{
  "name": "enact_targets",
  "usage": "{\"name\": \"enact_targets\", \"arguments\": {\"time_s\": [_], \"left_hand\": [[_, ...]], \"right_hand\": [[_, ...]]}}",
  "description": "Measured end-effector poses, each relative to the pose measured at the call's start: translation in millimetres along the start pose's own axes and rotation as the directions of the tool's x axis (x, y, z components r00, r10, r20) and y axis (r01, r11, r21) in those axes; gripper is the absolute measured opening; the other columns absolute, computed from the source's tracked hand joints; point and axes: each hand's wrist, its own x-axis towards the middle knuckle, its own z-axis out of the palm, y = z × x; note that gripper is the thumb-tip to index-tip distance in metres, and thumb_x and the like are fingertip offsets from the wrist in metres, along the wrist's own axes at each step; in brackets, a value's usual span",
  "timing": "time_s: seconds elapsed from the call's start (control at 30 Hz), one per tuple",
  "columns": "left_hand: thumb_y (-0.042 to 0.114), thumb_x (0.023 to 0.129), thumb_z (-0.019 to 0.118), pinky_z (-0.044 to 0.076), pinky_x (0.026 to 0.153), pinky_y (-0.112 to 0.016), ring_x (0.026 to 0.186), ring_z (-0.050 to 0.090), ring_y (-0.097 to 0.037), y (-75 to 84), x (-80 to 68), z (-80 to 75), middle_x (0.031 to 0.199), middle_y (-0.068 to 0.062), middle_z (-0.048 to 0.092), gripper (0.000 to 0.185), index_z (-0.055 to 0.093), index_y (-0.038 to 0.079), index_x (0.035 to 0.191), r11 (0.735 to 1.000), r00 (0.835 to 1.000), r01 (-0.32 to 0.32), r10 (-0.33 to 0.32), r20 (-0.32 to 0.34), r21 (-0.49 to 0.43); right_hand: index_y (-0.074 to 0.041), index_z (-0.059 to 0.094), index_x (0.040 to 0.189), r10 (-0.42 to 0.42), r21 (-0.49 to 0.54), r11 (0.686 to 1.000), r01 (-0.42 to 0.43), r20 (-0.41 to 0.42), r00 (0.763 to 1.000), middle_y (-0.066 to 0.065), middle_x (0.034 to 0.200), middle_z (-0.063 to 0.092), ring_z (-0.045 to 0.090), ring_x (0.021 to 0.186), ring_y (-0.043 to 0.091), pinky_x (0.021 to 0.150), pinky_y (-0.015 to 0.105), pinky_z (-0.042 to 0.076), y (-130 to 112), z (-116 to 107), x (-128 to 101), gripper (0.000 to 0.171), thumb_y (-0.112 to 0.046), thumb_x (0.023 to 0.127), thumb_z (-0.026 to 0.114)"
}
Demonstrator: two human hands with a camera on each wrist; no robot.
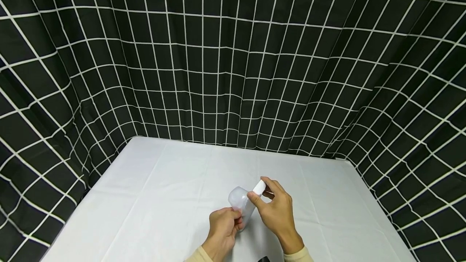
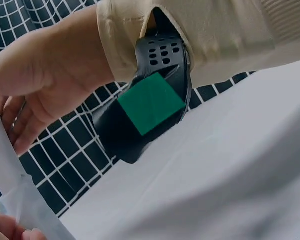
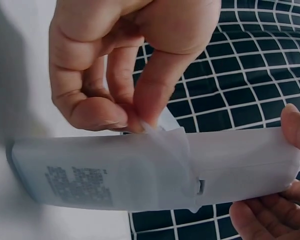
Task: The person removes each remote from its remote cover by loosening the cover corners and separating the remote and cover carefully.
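Note:
Both hands hold a translucent white oblong object (image 1: 238, 202) just above the white table (image 1: 145, 197), near its front middle. My left hand (image 1: 225, 222) grips its near end; in the right wrist view the left fingers (image 3: 295, 125) wrap that end of the object (image 3: 115, 175), which bears a block of small print. My right hand (image 1: 256, 194) pinches a small white piece (image 1: 259, 188) at the far end. Up close it is a thin translucent flap (image 3: 167, 142) lifted off the object between thumb and fingers. The left wrist view shows my left palm (image 2: 40, 70) and an edge of the object (image 2: 10, 180).
A black curtain with a white grid (image 1: 233, 51) hangs behind and around the table on three sides. A black wrist mount with a green square (image 2: 150, 102) sits on the left sleeve. A small dark thing (image 1: 263, 259) shows at the bottom edge.

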Motion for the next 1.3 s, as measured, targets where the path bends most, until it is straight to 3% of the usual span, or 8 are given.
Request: {"name": "enact_targets", "arguments": {"time_s": [0.27,0.5,0.7,0.9,1.13,1.3], "left_hand": [[-0.008,0.085,0.063,0.051,0.061,-0.027,0.062,0.054,-0.015,-8.1,2.6,-4.1,0.074,-0.009,0.055,0.009,0.059,-0.012,0.092,0.999,0.999,0.036,-0.036,-0.014,-0.001],[-0.005,0.086,0.062,0.049,0.064,-0.027,0.065,0.052,-0.016,-13.1,-0.9,-6.0,0.076,-0.008,0.054,0.007,0.060,-0.010,0.090,1.000,0.998,0.019,-0.020,0.062,0.018],[0.003,0.083,0.063,0.048,0.063,-0.029,0.070,0.052,-0.018,-7.0,-2.4,-2.8,0.082,-0.009,0.054,0.015,0.057,-0.005,0.094,0.999,0.993,0.011,-0.015,0.119,0.039],[0.018,0.087,0.058,0.047,0.063,-0.030,0.075,0.050,-0.021,4.5,4.6,-0.8,0.093,-0.012,0.052,0.030,0.055,-0.006,0.105,0.998,0.994,0.011,-0.017,0.108,0.054],[0.027,0.091,0.061,0.047,0.065,-0.028,0.079,0.054,-0.021,16.3,15.2,2.8,0.100,-0.013,0.056,0.037,0.058,-0.008,0.104,0.989,0.990,-0.029,0.008,0.143,0.145],[0.025,0.090,0.066,0.050,0.065,-0.029,0.080,0.058,-0.022,18.9,17.5,5.6,0.097,-0.013,0.062,0.032,0.065,-0.006,0.097,0.966,0.989,-0.047,0.010,0.148,0.254]], "right_hand": [[0.009,0.061,0.118,-0.018,0.052,0.999,0.015,0.042,0.999,0.008,0.105,0.064,0.065,0.092,0.021,0.080,0.026,0.052,2,-1,-1,0.054,0.000,0.071,0.084],[0.012,0.058,0.122,-0.047,0.125,0.992,0.034,0.104,0.993,0.011,0.109,0.062,0.062,0.097,0.024,0.083,0.030,0.052,7,-4,-4,0.053,0.006,0.074,0.080],[0.013,0.053,0.126,-0.139,0.149,0.982,0.115,0.163,0.977,0.019,0.114,0.061,0.062,0.101,0.028,0.086,0.038,0.051,10,-9,-2,0.052,0.003,0.080,0.075],[0.014,0.049,0.130,-0.168,0.212,0.970,0.119,0.233,0.958,0.025,0.125,0.056,0.058,0.110,0.034,0.095,0.039,0.044,13,-15,1,0.051,0.006,0.084,0.070],[0.017,0.044,0.133,-0.204,0.335,0.938,0.092,0.318,0.926,0.026,0.131,0.052,0.049,0.119,0.039,0.097,0.027,0.041,16,-21,4,0.048,0.006,0.090,0.061],[0.008,0.044,0.138,-0.197,0.378,0.924,0.054,0.350,0.916,0.022,0.135,0.050,0.051,0.120,0.031,0.095,0.025,0.042,19,-23,1,0.046,0.004,0.094,0.055]]}}
